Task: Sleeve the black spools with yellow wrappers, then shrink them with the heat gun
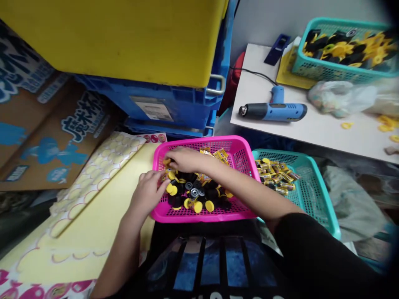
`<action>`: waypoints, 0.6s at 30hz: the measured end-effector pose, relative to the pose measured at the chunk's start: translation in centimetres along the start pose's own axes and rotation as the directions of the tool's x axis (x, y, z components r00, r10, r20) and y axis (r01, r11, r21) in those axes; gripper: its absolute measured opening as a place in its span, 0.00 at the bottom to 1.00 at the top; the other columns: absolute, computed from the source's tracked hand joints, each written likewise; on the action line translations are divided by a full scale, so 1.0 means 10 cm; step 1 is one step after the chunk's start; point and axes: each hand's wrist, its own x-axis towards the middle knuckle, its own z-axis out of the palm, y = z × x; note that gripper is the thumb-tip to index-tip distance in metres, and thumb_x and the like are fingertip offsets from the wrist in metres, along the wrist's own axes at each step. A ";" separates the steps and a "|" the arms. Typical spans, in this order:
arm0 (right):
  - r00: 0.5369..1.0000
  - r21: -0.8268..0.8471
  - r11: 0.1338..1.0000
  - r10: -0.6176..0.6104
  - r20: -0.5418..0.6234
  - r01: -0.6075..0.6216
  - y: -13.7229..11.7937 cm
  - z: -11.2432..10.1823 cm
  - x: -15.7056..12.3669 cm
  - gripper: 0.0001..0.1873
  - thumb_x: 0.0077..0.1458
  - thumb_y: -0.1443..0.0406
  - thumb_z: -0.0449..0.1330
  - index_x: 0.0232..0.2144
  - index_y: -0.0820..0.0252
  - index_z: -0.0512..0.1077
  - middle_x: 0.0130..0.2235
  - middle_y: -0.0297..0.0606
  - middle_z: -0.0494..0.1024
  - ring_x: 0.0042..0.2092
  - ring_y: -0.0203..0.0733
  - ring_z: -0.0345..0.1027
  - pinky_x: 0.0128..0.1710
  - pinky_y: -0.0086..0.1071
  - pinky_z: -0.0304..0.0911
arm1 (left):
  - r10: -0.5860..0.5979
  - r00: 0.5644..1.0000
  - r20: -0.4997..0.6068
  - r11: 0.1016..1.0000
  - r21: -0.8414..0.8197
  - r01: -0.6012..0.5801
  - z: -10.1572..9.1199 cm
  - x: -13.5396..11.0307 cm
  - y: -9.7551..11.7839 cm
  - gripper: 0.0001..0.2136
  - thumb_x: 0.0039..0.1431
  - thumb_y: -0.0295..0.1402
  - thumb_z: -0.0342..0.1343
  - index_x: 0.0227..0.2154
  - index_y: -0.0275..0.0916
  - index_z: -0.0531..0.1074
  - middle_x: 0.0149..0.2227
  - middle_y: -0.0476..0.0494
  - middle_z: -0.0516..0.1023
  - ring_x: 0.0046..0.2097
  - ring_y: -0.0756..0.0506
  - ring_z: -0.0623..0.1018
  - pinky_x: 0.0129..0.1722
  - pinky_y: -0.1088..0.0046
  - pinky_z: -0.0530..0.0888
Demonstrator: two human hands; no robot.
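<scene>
A pink plastic mesh basket (204, 182) sits right in front of me, holding a heap of black and yellow round plastic parts (195, 195) and small yellow-wrapped packets (215, 155). My left hand (149, 192) rests at the basket's left side, fingers curled among yellow pieces; whether they grip one is hidden. My right hand (183, 160) reaches across the top of the heap, its fingertips at a yellow piece near the left rim. A black sleeve covers my right forearm's upper end.
A teal basket (299, 187) of yellow packets stands right of the pink one. Beyond, a white table (311, 128) bears a blue heat gun (272, 110), a plastic bag and a teal basket of black-yellow parts. Blue crates, a yellow lid, cardboard boxes and a foam sheet lie left.
</scene>
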 end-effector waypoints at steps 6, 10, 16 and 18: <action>0.994 -0.019 0.999 -0.034 0.101 0.036 0.05 0.42 0.44 0.20 0.48 0.66 0.64 0.45 0.65 0.71 0.51 0.45 0.75 0.53 0.49 0.64 0.49 0.37 0.58 | 0.017 0.981 0.194 0.997 0.075 -0.032 -0.02 0.14 0.12 0.13 0.60 0.35 0.45 0.40 0.37 0.73 0.40 0.37 0.77 0.45 0.36 0.70 0.45 0.60 0.69; 0.998 0.264 0.963 0.055 0.029 -0.060 0.24 0.29 0.24 0.14 0.45 0.69 0.63 0.38 0.64 0.74 0.45 0.44 0.77 0.47 0.45 0.67 0.47 0.34 0.59 | 0.066 0.959 0.275 0.998 -0.023 -0.063 -0.05 0.12 0.09 0.14 0.55 0.38 0.52 0.42 0.38 0.71 0.39 0.40 0.78 0.45 0.36 0.70 0.43 0.61 0.69; 0.976 0.635 0.761 0.211 -0.055 -0.129 0.58 -0.18 -0.37 0.16 0.49 0.68 0.47 0.38 0.63 0.71 0.34 0.38 0.75 0.33 0.37 0.68 0.33 0.31 0.61 | -0.035 0.990 0.135 0.996 -0.077 0.045 -0.14 0.13 0.05 0.16 0.57 0.35 0.46 0.45 0.38 0.70 0.41 0.39 0.77 0.48 0.37 0.71 0.48 0.61 0.69; 0.953 0.641 0.748 0.291 -0.083 -0.173 0.58 -0.20 -0.44 0.16 0.52 0.67 0.45 0.34 0.63 0.72 0.28 0.37 0.74 0.29 0.37 0.66 0.30 0.31 0.60 | -0.108 0.990 0.094 0.994 -0.024 0.111 -0.18 0.17 0.05 0.16 0.57 0.33 0.44 0.45 0.36 0.68 0.41 0.36 0.75 0.48 0.37 0.72 0.47 0.60 0.69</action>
